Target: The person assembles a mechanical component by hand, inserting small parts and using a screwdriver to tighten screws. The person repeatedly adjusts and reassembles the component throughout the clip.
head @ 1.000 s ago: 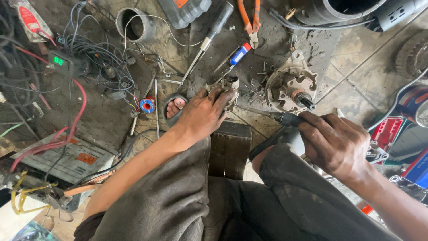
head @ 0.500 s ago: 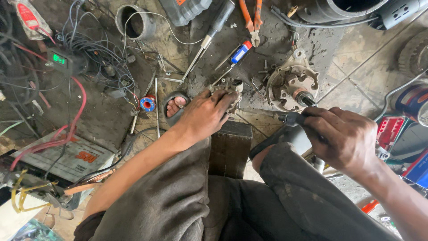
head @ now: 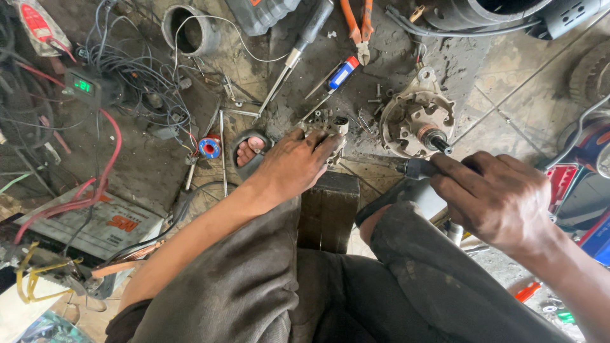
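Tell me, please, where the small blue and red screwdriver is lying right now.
In the head view, the blue and red screwdriver lies on the dirty floor near the top centre, just below the orange-handled pliers and up-left of the round metal housing.

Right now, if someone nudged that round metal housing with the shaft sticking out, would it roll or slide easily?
Probably not. The metal housing looks like thick cast metal, so likely heavy for its size. It lies flat on the gritty floor with its shaft pointing out, so it should scrape rather than roll. Its lugs and grime suggest a firm grip.

Small black meter screen (head: 84, 85) glows green, upper left.
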